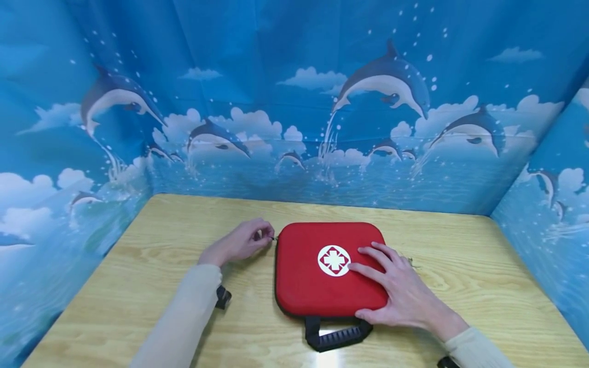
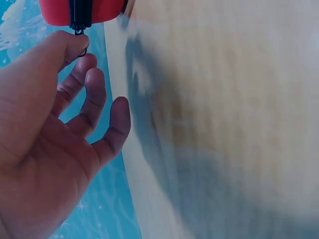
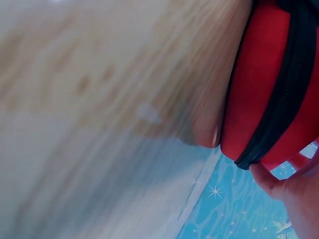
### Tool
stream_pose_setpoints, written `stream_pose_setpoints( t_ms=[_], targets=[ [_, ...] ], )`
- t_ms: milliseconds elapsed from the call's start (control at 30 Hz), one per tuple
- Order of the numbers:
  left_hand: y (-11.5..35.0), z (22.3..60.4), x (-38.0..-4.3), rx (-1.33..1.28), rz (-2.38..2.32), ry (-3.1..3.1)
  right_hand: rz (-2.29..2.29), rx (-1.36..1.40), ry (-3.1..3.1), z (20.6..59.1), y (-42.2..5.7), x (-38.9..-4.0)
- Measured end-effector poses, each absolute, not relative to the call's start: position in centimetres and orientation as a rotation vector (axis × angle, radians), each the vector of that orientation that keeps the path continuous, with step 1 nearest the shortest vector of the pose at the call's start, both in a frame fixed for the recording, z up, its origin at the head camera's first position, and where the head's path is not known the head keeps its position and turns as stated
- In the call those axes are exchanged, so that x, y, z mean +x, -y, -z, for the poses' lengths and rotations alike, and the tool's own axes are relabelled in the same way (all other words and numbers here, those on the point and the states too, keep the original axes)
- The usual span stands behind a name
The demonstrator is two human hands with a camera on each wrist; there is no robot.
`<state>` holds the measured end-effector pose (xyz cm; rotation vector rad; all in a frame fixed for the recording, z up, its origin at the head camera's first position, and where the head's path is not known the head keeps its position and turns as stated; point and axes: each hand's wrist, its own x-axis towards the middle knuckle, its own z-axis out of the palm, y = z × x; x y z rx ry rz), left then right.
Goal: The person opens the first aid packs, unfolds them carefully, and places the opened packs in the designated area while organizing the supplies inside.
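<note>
A red first-aid case (image 1: 303,286) with a white cross emblem (image 1: 334,260) lies flat on the wooden table, lid up. At its left side, near the far corner, my left hand (image 1: 244,240) pinches the zipper pull (image 2: 79,33) between thumb and index finger; the other fingers curl loosely. My right hand (image 1: 398,286) rests on the right part of the lid, fingers spread and fairly straight, thumb at the near edge. In the right wrist view, the black zipper band (image 3: 281,109) runs along the case's side, and it looks closed there.
A black carry handle (image 1: 340,338) sticks out from the case's near side. The table (image 1: 184,220) carries the case and meets a blue dolphin-print curtain (image 1: 257,174) at the back and sides. Black devices (image 1: 223,297) sit at both wrists.
</note>
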<state>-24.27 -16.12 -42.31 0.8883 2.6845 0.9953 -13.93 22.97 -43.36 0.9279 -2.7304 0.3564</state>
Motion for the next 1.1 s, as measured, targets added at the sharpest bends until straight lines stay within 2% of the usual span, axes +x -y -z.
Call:
stream_pose_setpoints(
  t_ms=[233, 467, 800, 1100],
  targets=[
    [16.5, 42.6, -22.0, 0.968, -0.989, -2.725, -0.346, 0.910, 2.712, 43.3, -22.7, -13.8],
    [16.3, 42.8, -20.6, 0.938, -1.048, -2.735, -0.344, 0.881, 2.707, 43.4, -22.4, -13.8],
    [16.0, 43.4, -20.2, 0.816, -1.144, -2.776, -0.335, 0.869, 2.723, 43.3, -22.3, -13.7],
    [15.8, 43.6, -20.2, 0.825, -1.164, -2.761, -0.343, 0.864, 2.732, 43.3, -22.3, -13.7]
  ],
)
